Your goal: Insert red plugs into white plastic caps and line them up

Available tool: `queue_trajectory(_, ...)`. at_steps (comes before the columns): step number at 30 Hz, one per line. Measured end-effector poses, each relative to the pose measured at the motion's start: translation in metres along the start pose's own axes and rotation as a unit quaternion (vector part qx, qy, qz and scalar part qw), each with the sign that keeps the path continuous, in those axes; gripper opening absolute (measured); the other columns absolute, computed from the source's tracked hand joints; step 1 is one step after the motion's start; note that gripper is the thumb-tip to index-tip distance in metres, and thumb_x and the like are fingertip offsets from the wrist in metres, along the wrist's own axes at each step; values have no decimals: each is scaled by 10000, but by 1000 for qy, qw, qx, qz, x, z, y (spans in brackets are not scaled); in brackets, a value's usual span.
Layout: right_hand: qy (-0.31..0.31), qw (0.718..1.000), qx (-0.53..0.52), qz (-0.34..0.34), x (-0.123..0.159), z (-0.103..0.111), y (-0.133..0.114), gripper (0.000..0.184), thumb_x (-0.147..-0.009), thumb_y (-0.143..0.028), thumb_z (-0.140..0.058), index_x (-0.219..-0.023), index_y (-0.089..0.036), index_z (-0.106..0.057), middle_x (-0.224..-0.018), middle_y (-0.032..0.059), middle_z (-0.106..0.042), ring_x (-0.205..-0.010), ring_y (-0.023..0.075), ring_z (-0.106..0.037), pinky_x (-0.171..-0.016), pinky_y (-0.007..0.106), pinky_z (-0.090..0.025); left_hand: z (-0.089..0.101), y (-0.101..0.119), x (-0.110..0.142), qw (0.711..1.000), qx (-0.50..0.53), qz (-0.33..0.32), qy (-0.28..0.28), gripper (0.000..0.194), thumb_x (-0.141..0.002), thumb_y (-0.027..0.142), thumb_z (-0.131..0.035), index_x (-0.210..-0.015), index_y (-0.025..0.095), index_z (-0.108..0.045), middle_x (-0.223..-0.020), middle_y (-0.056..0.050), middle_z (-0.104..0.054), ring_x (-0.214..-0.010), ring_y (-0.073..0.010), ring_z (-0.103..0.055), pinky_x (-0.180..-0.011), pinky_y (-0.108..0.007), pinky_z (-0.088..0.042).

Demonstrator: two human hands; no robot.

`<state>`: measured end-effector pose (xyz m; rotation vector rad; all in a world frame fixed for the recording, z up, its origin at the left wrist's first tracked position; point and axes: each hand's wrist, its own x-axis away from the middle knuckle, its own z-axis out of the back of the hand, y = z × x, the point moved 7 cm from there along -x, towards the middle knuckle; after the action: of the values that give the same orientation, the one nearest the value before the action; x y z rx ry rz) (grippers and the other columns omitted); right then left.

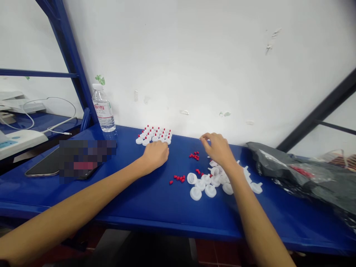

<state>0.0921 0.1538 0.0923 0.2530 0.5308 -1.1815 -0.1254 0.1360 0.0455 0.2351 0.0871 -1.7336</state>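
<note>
Left hand (156,155) with fingers curled in, grip hidden, near red-tipped round white plastic caps (155,138), right hand (217,147) half-bent, hold unclear

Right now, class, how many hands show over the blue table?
2: the left hand near the red-tipped white pieces, the right hand near the loose red pieces.

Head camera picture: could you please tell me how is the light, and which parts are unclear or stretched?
In the head view, the white wall is bright and the black plastic bag shows pale glints; blocky pixels hide part of the dark flat device; the left forearm looks stretched toward the lower corner, perhaps by a wide lens.
</note>
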Motion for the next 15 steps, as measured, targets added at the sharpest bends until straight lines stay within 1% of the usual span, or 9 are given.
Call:
queue_trajectory(3,-97,990,73,-67,4,-14,33,328,-967,-356,-464,-1087,-203,-728,-1082,161,-706,-1050,358,-606,-834,472,-454,4,20,2,988,121,-96,21,320,-925,280,-443,-1063,187,-717,-1022,-127,-721,-919,-261,-665,-809,-342,-470)
queue_trajectory(5,-165,978,85,-99,9,-24,48,319,-946,-356,-490,-1089,-223,-742,-1095,149,-721,-1072,363,-616,-839,478,-460,6,32,5,965,207,-160,10,268,-883,254,-498,-974,205,-745,-977,-92,-730,-861,-223,-654,-791,-311,-460)
queue_trajectory(6,-189,972,86,-111,11,-27,53,314,-939,-361,-502,-1089,-233,-746,-1093,138,-729,-1077,359,-623,-843,475,-462,6,36,6,952,246,-184,-7,244,-867,256,-523,-929,206,-753,-937,-77,-733,-818,-205,-645,-763,-296,-456)
queue_trajectory(8,-218,964,84,-129,14,-29,59,308,-925,-380,-531,-1101,-245,-744,-1089,123,-739,-1073,341,-638,-848,458,-466,6,41,8,923,312,-216,-69,210,-851,305,-577,-867,203,-760,-845,-52,-732,-722,-172,-617,-675,-267,-439)
queue_trajectory(10,-231,959,83,-143,15,-28,60,313,-908,-399,-561,-1110,-246,-743,-1095,120,-741,-1057,324,-652,-839,434,-471,4,43,11,890,358,-228,-164,226,-823,393,-648,-878,208,-766,-784,-33,-723,-663,-152,-592,-602,-244,-412)
queue_trajectory(12,-245,954,78,-152,16,-29,60,320,-887,-420,-591,-1101,-244,-751,-1089,120,-744,-1032,312,-664,-817,410,-478,0,43,16,858,376,-233,-262,288,-759,449,-730,-935,226,-776,-776,-23,-721,-657,-145,-590,-576,-229,-396)
queue_trajectory(13,-253,952,76,-152,16,-29,60,313,-873,-421,-610,-1086,-246,-759,-1078,118,-746,-1020,308,-669,-806,400,-481,-2,42,19,844,379,-234,-298,327,-725,456,-764,-968,236,-779,-784,-21,-723,-664,-145,-593,-574,-225,-393)
queue_trajectory(14,-259,951,75,-151,16,-30,59,299,-855,-416,-634,-1066,-250,-766,-1066,114,-749,-1009,303,-672,-797,390,-482,-4,40,20,836,379,-235,-320,361,-698,455,-790,-992,246,-781,-787,-19,-724,-666,-145,-594,-572,-223,-390)
queue_trajectory(15,-262,951,76,-148,17,-30,59,278,-838,-403,-658,-1043,-254,-772,-1053,108,-750,-998,297,-675,-789,380,-482,-5,39,21,832,377,-238,-329,380,-677,450,-809,-1000,252,-784,-783,-18,-725,-662,-145,-592,-566,-223,-385)
